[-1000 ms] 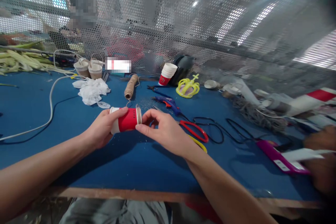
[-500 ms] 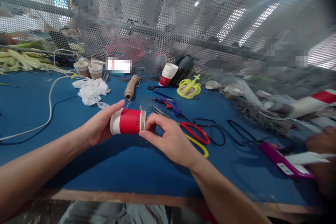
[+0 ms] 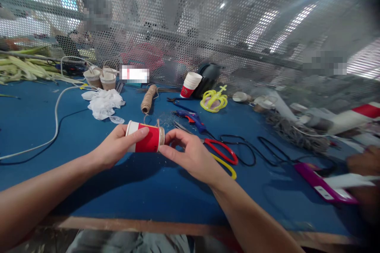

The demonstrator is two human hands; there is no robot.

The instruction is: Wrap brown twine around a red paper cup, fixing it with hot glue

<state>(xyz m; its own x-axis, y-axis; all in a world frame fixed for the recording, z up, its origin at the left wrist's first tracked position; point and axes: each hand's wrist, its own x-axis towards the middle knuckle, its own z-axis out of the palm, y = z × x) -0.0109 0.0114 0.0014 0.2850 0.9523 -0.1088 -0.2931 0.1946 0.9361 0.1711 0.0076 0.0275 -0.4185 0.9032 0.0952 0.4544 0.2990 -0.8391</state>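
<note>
A red and white paper cup (image 3: 151, 139) lies sideways above the table, its right end wrapped with a band of twine (image 3: 161, 137). My left hand (image 3: 117, 144) is closed around the cup's left part, its thumb lying across the red side. At the twine-wrapped end, my right hand (image 3: 187, 152) has its thumb and curled fingers pressed on the edge. From the cup a strand runs back to a spool of twine (image 3: 148, 99). Scissors (image 3: 221, 150) with red and yellow handles lie just beyond my right hand, beside a blue glue gun (image 3: 190, 118).
Behind stand stacked paper cups (image 3: 190, 84), a yellow crown-shaped piece (image 3: 214, 101) and two twine-covered cups (image 3: 101, 78). White lace (image 3: 105, 103) lies at left near a white cable (image 3: 57, 114). At right are a purple power strip (image 3: 323, 185) and another person's hand (image 3: 363, 162).
The cup has rolled about its length in my hands, turning its printed marks out of view. My left thumb has moved onto its red side; my right hand stays at the twine end.
</note>
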